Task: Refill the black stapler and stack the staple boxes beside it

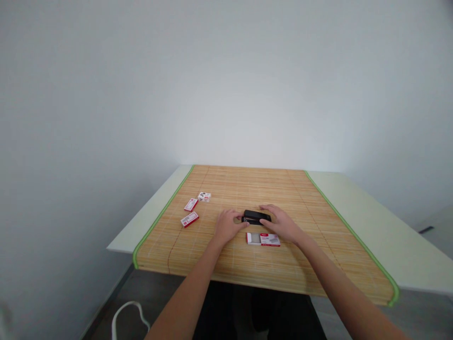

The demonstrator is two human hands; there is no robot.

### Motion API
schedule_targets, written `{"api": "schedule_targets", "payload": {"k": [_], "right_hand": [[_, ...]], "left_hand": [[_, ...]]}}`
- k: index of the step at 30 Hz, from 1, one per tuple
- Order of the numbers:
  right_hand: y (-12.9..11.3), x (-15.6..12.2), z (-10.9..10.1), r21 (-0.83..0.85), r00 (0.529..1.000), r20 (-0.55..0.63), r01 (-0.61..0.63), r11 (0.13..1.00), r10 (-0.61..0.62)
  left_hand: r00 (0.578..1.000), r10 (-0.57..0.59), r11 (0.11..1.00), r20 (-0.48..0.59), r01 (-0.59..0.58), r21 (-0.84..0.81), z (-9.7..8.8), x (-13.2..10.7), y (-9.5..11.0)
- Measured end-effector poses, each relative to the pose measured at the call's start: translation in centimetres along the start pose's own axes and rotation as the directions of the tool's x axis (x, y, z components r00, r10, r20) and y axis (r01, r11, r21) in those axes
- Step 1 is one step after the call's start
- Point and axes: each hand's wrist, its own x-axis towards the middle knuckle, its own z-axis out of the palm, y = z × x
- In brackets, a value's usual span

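A black stapler (257, 215) lies lengthwise on the bamboo mat, between my two hands. My left hand (228, 225) has its thumb and fingers closed around the stapler's left end. At the other end, my right hand (281, 223) grips the stapler with the thumb on the near side and the fingers on the far side. Just in front of the stapler, close to my right wrist, is a red and white box (263, 239) with a grey window-like area on its left part.
A bamboo mat (247, 182) with green edging covers the middle of a white table (357, 198). At the left lie two small red and white boxes (191, 204) and a small white box (204, 197). A white cable (130, 303) hangs below the left edge.
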Motion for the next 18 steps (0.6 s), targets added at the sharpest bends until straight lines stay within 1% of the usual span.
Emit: {"api": "schedule_targets", "payload": {"k": [3,4,5,6,8,10,11,13,15,18], "right_hand": [[0.1,-3.3,-0.8,-0.040,0.984,-0.169,-0.058,0.998,0.050],[0.0,-4.3,-1.0,-0.040,0.975,-0.210,-0.080,0.996,0.070],[-0.1,-5.4,-1.1,-0.037,0.973,-0.216,-0.096,0.995,0.086],[-0.2,-6.3,-1.2,-0.034,0.976,-0.198,-0.100,0.994,0.092],[-0.3,-7.6,-1.1,-0.041,0.992,-0.099,-0.086,0.995,0.082],[-0.2,-8.3,-1.0,-0.045,0.998,-0.017,-0.067,0.997,0.066],[-0.2,-8.3,-1.0,-0.045,0.998,0.010,-0.060,0.997,0.060],[-0.1,-8.1,-1.0,-0.045,0.998,0.041,-0.049,0.998,0.051],[-0.2,-7.8,-1.1,-0.050,0.997,0.064,-0.042,0.998,0.045],[-0.4,-7.5,-1.2,-0.056,0.996,0.071,-0.042,0.998,0.046]], "left_hand": [[1.000,-0.019,1.000,0.000,0.019,-0.001,0.0,0.1,0.3],[1.000,-0.024,1.000,-0.002,0.024,-0.010,-0.1,0.1,0.4],[0.999,-0.031,0.999,-0.008,0.030,-0.027,-0.2,-0.1,0.6],[0.999,-0.041,0.998,-0.017,0.040,-0.055,-0.4,-0.4,0.7],[0.998,-0.063,0.990,-0.020,0.060,-0.128,-0.9,-1.5,0.9],[0.998,-0.054,0.981,0.028,0.058,-0.184,-1.5,-2.9,1.1],[0.998,-0.027,0.981,0.065,0.039,-0.191,-1.9,-3.6,1.2],[0.991,0.049,0.985,0.126,-0.027,-0.171,-2.6,-4.8,1.5],[0.984,0.099,0.988,0.149,-0.079,-0.131,-3.2,-5.4,1.8],[0.980,0.097,0.991,0.171,-0.079,-0.105,-3.3,-5.4,2.1]]}}
